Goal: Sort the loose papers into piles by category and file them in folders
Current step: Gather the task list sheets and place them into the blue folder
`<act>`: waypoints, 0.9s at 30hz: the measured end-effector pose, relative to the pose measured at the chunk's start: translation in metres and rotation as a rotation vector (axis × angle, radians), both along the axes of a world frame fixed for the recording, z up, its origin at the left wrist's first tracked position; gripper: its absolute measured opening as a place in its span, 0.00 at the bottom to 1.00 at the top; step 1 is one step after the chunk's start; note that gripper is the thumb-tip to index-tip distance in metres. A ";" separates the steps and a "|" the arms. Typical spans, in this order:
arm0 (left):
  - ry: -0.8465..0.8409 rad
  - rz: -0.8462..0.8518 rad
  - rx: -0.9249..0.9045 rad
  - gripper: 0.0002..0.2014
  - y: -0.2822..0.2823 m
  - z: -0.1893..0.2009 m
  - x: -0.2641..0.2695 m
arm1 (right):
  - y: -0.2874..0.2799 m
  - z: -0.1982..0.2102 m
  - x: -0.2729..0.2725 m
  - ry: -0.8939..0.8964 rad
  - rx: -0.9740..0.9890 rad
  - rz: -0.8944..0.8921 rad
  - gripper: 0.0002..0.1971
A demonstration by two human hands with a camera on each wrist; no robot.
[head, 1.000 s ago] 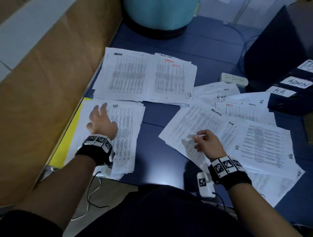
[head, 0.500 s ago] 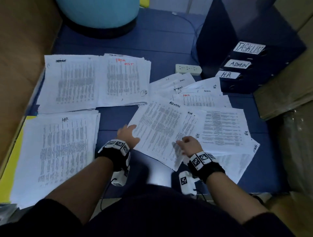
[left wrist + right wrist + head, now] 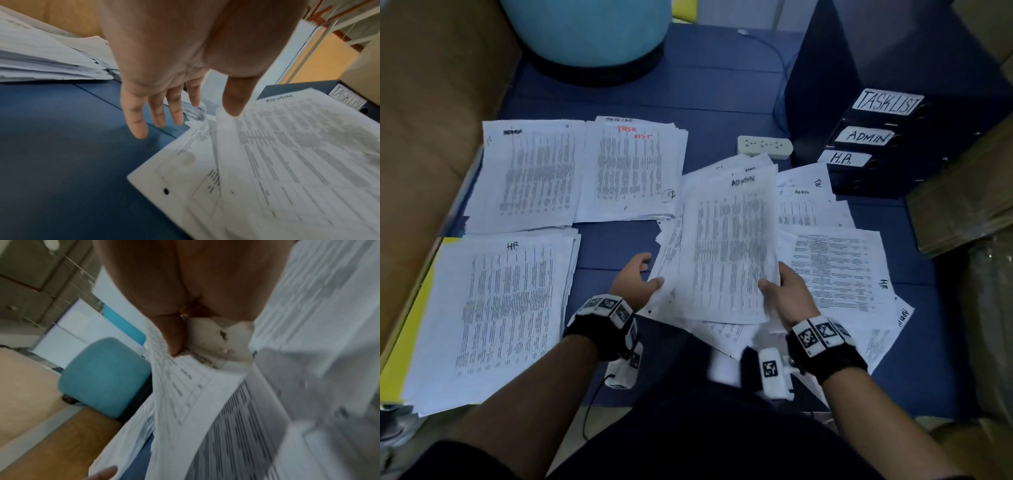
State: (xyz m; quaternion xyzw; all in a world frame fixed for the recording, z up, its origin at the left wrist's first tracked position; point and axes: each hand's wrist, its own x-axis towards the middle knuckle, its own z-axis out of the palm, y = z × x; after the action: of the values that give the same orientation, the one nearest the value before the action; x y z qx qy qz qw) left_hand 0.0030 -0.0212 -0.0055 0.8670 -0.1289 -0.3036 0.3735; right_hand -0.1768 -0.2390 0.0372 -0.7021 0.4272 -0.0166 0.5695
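My right hand (image 3: 770,282) pinches the lower right edge of a printed sheet marked ADMIN (image 3: 726,250) and holds it slightly raised over the loose papers (image 3: 835,270). In the right wrist view my thumb (image 3: 174,337) presses on the curled sheet (image 3: 205,394). My left hand (image 3: 650,270) is at the sheet's left edge; its fingers (image 3: 135,123) hang straight over the blue mat while the thumb touches the sheet (image 3: 298,146). Sorted piles lie to the left: ADMIN (image 3: 527,174), TASK LIST (image 3: 633,168), HR (image 3: 496,308). Dark folders labelled TASKLIST, ADMIN and H.R. (image 3: 866,137) are stacked at the right.
A white power strip (image 3: 763,146) lies behind the loose papers. A teal round stool (image 3: 592,31) stands at the back. Cardboard boxes (image 3: 962,205) close off the right side, a wooden panel (image 3: 424,120) the left. A yellow folder (image 3: 400,342) peeks from under the HR pile.
My left hand came off the HR pile and moved right to the loose papers. My right hand took hold of the ADMIN sheet, turned it and lifted it.
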 end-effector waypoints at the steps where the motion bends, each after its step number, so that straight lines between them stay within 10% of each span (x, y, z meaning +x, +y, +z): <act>1: 0.028 -0.005 -0.031 0.30 -0.003 0.005 -0.001 | -0.004 0.007 -0.006 -0.044 0.036 -0.003 0.13; 8: 0.155 -0.094 -0.339 0.38 -0.021 0.032 0.001 | 0.002 0.036 -0.005 -0.239 0.199 0.083 0.15; 14: 0.043 0.197 -0.302 0.14 -0.008 0.040 0.018 | 0.016 0.004 0.008 -0.092 0.147 -0.006 0.02; 22: -0.073 0.284 -0.083 0.04 0.053 0.034 0.045 | 0.040 -0.051 0.012 0.559 -0.251 -0.149 0.45; 27: -0.104 0.260 -0.028 0.03 0.070 0.036 0.049 | 0.062 -0.060 0.026 0.657 -0.292 -0.132 0.51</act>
State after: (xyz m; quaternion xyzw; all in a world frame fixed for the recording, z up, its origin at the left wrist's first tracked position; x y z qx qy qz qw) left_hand 0.0516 0.0488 0.0308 0.8858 -0.0390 -0.2055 0.4143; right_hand -0.1513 -0.1773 -0.0231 -0.7146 0.6251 0.1123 0.2933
